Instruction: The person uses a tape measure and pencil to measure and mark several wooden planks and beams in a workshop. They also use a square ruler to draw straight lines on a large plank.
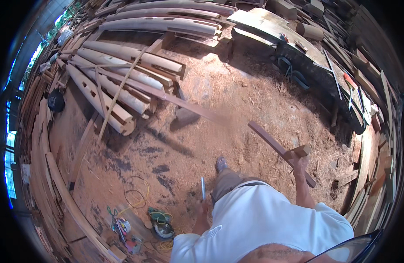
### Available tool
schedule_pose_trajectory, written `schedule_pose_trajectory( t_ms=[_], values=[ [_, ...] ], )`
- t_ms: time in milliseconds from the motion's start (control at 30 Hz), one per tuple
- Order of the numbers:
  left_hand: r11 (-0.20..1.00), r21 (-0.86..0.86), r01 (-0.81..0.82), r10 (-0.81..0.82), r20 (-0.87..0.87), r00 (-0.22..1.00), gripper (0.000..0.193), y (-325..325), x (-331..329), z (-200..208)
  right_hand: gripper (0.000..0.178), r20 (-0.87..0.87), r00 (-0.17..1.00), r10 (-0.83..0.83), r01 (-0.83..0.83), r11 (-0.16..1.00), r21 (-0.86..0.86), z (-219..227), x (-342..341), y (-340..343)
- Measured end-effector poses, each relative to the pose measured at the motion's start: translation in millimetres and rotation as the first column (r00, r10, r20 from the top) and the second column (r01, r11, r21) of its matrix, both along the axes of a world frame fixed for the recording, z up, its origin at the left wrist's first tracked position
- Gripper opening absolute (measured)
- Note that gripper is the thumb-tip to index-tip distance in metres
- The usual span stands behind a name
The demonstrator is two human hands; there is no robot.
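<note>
My left hand [203,207] hangs low beside my body, its fingers closed round the lower end of a thin, straight, pale strip [203,187] that points upward. Whether this is a blade or a rule I cannot make out. On the right, my right hand [300,164] is closed on a short wooden block [302,151], which lies across a long reddish-brown wooden batten [268,138]. The batten slants from the middle of the view down past my right wrist. Whether the fingers also grip the batten is hidden.
Shaped timber beams [108,81] with cut slots lie stacked ahead on the left. A workbench [272,28] with tools stands far right. A green power tool [160,221] with a yellow cord sits on the shavings-covered floor [237,109]. Long planks [70,206] line the left side.
</note>
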State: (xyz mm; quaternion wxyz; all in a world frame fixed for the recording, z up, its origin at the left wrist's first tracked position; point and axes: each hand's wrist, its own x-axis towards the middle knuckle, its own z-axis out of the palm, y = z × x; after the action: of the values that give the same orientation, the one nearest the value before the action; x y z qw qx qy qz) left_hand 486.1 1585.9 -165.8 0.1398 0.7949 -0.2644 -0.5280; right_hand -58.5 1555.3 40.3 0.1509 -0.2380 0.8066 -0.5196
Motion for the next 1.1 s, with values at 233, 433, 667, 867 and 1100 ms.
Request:
schedule_pose_trajectory(
  t_ms=[233, 433, 667, 867, 1100],
  values=[
    [0.950, -0.310, 0.031, -0.075, -0.130, 0.989, 0.021, -300.0, -102.7, 44.1, 0.033, 0.029, 0.992, -0.122, 0.124, 0.991, -0.045, 17.9, -86.9, -101.1],
    [0.949, -0.315, -0.022, -0.042, -0.196, 0.980, 0.018, -452.8, -185.1, 54.7, 0.028, 0.201, 0.969, -0.145, 0.163, 0.983, -0.079, 15.1, -168.3, -218.2],
    [0.993, 0.029, 0.117, -0.117, 0.000, 0.993, 0.020, -440.5, -287.5, 26.6, 0.031, 0.228, 0.972, -0.058, 0.057, 0.998, 0.011, -17.6, -257.3, -350.2],
    [0.991, 0.135, -0.020, 0.037, -0.121, 0.992, 0.039, -488.3, -369.7, 7.0, 0.028, 0.259, 0.960, 0.109, -0.130, 0.990, 0.063, -14.3, -321.1, -515.3],
    [0.954, -0.221, -0.202, 0.100, -0.401, 0.911, 0.024, -679.4, -388.5, -46.8, 0.026, 0.288, 0.943, 0.166, -0.178, 0.984, 0.019, -31.0, -342.0, -741.0]
  ],
)
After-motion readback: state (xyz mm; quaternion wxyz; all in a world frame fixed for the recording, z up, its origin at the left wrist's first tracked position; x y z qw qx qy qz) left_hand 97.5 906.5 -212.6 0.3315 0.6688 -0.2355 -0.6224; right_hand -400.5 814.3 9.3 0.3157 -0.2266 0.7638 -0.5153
